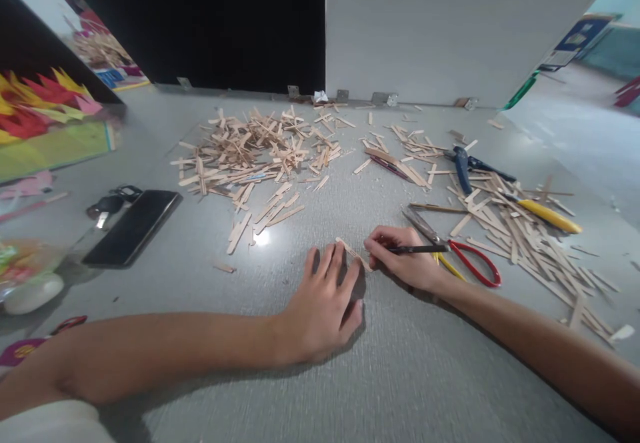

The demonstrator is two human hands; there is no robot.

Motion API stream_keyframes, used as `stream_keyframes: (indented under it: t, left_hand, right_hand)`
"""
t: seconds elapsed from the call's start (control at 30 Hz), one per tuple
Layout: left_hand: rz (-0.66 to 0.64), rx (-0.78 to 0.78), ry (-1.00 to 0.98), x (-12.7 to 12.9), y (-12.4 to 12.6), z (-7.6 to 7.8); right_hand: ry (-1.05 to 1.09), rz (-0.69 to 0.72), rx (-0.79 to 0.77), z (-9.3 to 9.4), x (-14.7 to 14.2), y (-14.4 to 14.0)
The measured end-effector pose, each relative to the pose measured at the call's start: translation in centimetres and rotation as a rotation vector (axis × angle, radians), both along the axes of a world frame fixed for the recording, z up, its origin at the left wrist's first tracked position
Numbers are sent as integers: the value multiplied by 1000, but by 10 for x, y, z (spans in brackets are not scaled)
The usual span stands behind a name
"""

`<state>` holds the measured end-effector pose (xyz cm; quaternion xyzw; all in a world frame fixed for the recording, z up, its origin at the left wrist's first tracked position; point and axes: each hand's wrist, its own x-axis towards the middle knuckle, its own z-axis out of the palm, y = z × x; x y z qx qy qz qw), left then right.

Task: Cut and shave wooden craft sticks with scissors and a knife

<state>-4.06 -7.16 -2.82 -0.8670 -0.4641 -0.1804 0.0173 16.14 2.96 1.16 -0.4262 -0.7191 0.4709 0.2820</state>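
Centrally, the left hand (324, 309) is lying flat, fingers spread, pressing a pale wooden craft stick (353, 253) against the grey tabletop (400, 376), while the right hand (404, 256) is closing around a dark pen (417, 249) whose tip is meeting the stick. Slippage seems likeliest: the thin, smooth, short stick could be skidding under light fingertip pressure, smearing the mark.

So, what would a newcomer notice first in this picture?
First the two hands at the middle: the left hand presses a wooden stick flat on the table, and the right hand holds a pen at it. Behind lies a big pile of sticks, and red-handled scissors to the right.
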Motion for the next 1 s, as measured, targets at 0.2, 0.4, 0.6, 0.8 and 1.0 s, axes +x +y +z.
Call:
stream_keyframes:
  t: [0.2, 0.4, 0.6, 0.8, 1.0]
  left_hand:
    - [-56, -108, -55, -2, 1, 1]
    - [-131, -157, -53, -5, 4, 3]
    - [-173, -169, -58, -4, 6, 6]
    - [-168, -182, -35, -3, 7, 7]
    - [-183, -214, -22, -6, 7, 6]
  right_hand:
    - [83, -133, -74, -6, 0, 3]
    - [72, -246, 82, -14, 3, 4]
    - [8, -321, 166, -21, 4, 7]
    - [-143, -267, 218, 2, 16, 17]
    - [-1025, -230, 611, 43, 82, 59]
